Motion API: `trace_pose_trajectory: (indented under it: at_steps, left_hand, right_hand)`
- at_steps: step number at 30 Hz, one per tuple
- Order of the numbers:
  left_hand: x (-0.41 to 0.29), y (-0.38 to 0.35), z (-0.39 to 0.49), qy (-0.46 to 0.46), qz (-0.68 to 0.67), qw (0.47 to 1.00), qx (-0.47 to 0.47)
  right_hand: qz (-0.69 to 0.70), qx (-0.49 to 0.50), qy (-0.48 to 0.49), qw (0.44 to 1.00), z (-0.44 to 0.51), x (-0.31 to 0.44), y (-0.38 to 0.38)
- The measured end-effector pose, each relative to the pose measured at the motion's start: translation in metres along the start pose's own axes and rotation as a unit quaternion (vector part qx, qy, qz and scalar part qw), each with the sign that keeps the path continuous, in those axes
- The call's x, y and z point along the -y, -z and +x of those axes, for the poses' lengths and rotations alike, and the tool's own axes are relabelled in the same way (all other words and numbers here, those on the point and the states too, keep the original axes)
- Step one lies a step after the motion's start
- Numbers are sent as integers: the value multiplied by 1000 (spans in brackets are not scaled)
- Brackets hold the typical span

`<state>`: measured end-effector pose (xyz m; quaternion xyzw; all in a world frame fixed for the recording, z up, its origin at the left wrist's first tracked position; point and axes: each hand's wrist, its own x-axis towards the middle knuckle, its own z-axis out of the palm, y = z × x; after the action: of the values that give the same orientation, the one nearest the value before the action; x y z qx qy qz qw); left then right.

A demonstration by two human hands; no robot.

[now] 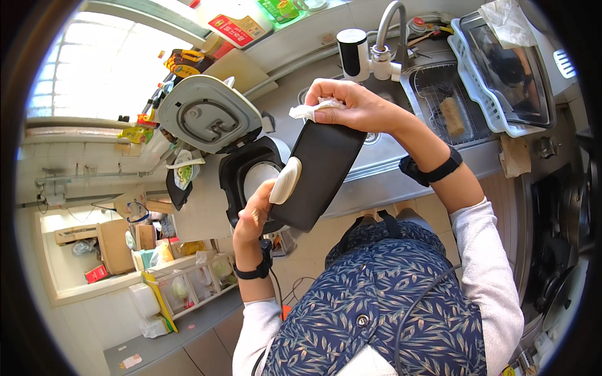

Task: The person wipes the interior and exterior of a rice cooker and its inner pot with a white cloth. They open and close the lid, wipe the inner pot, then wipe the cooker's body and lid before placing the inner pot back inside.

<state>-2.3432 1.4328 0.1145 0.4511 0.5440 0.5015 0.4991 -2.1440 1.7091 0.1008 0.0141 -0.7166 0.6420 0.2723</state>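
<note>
Between my hands is a dark rectangular container with a cream oval handle on its left side, held tilted over the counter's front edge. My left hand grips it at the handle; some of its fingers are hidden behind. At the upper end, my right hand pinches a crumpled white tissue against the container's rim. Just left of the container stands an appliance with a black cavity, its grey lid raised. A round light-coloured surface shows inside the cavity.
Behind my right hand lies a steel sink with a curved faucet. A second basin holds a wire rack and a tan scrubber. Farther right stands a light blue basket. A bowl of greens sits left of the appliance.
</note>
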Motion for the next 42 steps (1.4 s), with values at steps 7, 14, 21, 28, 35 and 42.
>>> trace_pose_trajectory:
  at_steps: [7, 14, 21, 28, 35, 42]
  left_hand:
    - [-37, -21, 45, 2, 175, 984, -22]
    - [-4, -39, 64, 18, 60, 989, -132]
    - [15, -50, 77, -57, 39, 988, -138]
    - [37, -55, 74, -41, 5, 988, -150]
    - [34, -53, 70, -52, 113, 973, -193]
    - [23, -46, 60, -98, 205, 955, -191]
  right_hand:
    - [-53, -23, -23, 998, 16, 6, -5]
    - [-456, -207, 153, 852, 4, 6, -43]
    - [-616, -176, 112, 760, -13, -1, -101]
    - [-608, -200, 83, 764, -38, -4, -117]
    - [-337, -90, 106, 931, -59, 5, -109]
    - [-393, -251, 200, 862, -13, 1, -67]
